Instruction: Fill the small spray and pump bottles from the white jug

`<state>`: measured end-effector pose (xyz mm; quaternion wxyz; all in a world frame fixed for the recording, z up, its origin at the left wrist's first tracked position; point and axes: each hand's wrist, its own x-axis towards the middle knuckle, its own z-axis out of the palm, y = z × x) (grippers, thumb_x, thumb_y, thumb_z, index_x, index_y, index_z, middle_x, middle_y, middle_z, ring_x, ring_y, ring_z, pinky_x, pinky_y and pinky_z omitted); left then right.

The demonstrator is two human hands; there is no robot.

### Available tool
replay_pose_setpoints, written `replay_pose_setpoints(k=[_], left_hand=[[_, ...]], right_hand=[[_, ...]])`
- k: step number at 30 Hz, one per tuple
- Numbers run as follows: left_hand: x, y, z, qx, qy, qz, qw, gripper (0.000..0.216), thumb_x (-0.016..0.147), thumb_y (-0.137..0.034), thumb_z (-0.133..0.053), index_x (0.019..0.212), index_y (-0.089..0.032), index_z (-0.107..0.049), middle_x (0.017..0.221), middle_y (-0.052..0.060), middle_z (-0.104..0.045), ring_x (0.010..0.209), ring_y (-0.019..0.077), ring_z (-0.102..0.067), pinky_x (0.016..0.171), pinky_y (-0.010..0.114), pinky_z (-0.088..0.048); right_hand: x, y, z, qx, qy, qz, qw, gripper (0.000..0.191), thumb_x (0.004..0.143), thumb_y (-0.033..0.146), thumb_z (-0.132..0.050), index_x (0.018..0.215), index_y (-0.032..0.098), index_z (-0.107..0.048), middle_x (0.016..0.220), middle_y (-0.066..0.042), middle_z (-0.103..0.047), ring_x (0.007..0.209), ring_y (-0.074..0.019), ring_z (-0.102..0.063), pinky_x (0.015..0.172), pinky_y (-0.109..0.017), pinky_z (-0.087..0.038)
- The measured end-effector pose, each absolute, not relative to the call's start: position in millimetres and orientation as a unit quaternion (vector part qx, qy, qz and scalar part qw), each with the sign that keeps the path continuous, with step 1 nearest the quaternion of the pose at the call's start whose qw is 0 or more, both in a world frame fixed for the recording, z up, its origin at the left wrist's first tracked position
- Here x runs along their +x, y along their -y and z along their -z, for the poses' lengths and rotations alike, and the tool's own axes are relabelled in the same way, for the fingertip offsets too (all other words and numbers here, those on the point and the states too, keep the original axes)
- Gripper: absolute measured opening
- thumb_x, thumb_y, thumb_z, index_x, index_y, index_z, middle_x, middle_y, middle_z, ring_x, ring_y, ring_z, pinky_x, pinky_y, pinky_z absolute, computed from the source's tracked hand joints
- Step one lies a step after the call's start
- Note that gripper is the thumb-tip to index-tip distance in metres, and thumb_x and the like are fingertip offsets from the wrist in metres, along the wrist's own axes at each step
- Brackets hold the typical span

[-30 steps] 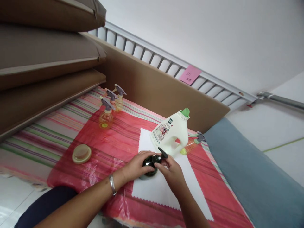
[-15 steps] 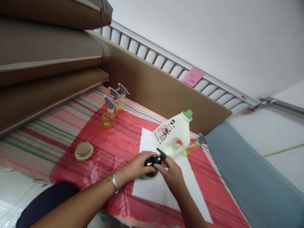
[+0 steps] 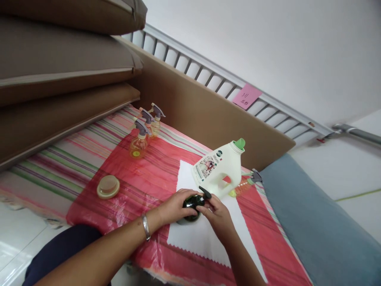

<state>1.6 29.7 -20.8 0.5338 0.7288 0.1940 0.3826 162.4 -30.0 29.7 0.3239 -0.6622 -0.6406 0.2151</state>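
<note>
A dark green pump bottle (image 3: 190,203) stands on a white zigzag-edged cloth (image 3: 205,242). My left hand (image 3: 177,205) is wrapped round its body from the left, a silver bangle on the wrist. My right hand (image 3: 218,216) has its fingers closed at the bottle's neck, just under the black pump head (image 3: 204,193). The right fingertips are partly hidden behind the neck. Right behind the pump bottle stands a large cream jug (image 3: 220,169) with a handle, a printed label and a green spout.
Spray bottles (image 3: 139,145) stand at the back left, and another spray bottle (image 3: 242,186) lies tilted behind the jug. A round cream lid (image 3: 108,186) lies at left on the red plastic sheet (image 3: 149,174). Brown cushions (image 3: 68,47) are stacked at left; a blue-grey pad (image 3: 315,214) is at right.
The whole view has shifted slightly, so things appear a little further right. Both hands keep their hold on the pump bottle, with hardly any change in finger position.
</note>
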Motion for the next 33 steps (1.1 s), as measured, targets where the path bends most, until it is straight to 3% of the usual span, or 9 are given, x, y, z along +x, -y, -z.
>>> replay_pose_setpoints(k=[7,12,18,21,25,28,33], left_hand=[[0,-25,18,0.693,-0.196,-0.411,0.558,0.049,0.073,-0.020,-0.065,0.120,-0.021,-0.051,0.123,0.008,-0.057,0.114,0.0206,-0.050,0.101,0.036,-0.036],[7,-22,23,0.678,-0.213,-0.453,0.537,0.037,0.078,-0.025,-0.061,0.115,-0.022,-0.057,0.116,0.006,-0.062,0.109,0.0197,-0.053,0.098,0.034,-0.038],[13,-22,25,0.684,-0.212,-0.463,0.523,0.030,0.078,-0.020,-0.061,0.108,-0.022,-0.061,0.110,0.005,-0.064,0.105,0.0191,-0.055,0.096,0.034,-0.039],[13,-20,23,0.687,-0.218,-0.461,0.518,0.031,0.076,-0.016,-0.061,0.107,-0.021,-0.061,0.109,0.005,-0.064,0.104,0.0189,-0.055,0.095,0.033,-0.040],[12,-19,22,0.697,-0.228,-0.452,0.508,0.029,0.076,-0.017,-0.062,0.104,-0.022,-0.060,0.105,0.005,-0.064,0.101,0.0194,-0.055,0.093,0.034,-0.041],[12,-20,22,0.698,-0.243,-0.447,0.504,0.031,0.074,-0.017,-0.064,0.104,-0.022,-0.058,0.103,0.004,-0.063,0.100,0.0202,-0.055,0.091,0.034,-0.041],[17,-20,20,0.711,-0.291,-0.433,0.472,0.039,0.062,-0.025,-0.076,0.096,-0.020,-0.056,0.095,0.003,-0.062,0.093,0.0225,-0.055,0.082,0.034,-0.042]], right_hand=[[165,29,-32,-0.659,0.649,-0.217,0.312,0.029,0.071,0.030,-0.062,0.100,0.024,-0.063,0.076,0.001,-0.053,0.069,-0.0160,-0.053,0.070,-0.030,-0.047],[161,33,-27,-0.660,0.648,-0.193,0.328,0.022,0.070,0.031,-0.064,0.091,0.023,-0.065,0.073,0.001,-0.053,0.066,-0.0155,-0.054,0.067,-0.030,-0.048],[165,41,-41,-0.652,0.576,-0.343,0.355,0.029,0.073,0.027,-0.059,0.101,0.022,-0.060,0.088,-0.002,-0.063,0.082,-0.0184,-0.061,0.076,-0.033,-0.050],[163,42,-58,-0.687,0.574,-0.266,0.357,0.033,0.077,0.035,-0.055,0.105,0.019,-0.059,0.087,-0.005,-0.064,0.074,-0.0177,-0.061,0.071,-0.034,-0.051],[152,34,-78,-0.688,0.655,-0.122,0.288,0.025,0.073,0.034,-0.060,0.093,0.020,-0.065,0.081,-0.004,-0.063,0.062,-0.0151,-0.056,0.064,-0.031,-0.049],[145,28,-84,-0.680,0.682,-0.106,0.250,0.016,0.071,0.028,-0.061,0.085,0.022,-0.066,0.075,-0.002,-0.062,0.063,-0.0155,-0.055,0.063,-0.030,-0.047],[143,30,-79,-0.682,0.663,-0.129,0.279,0.013,0.073,0.028,-0.057,0.083,0.022,-0.064,0.079,-0.003,-0.063,0.068,-0.0172,-0.059,0.065,-0.031,-0.048]])
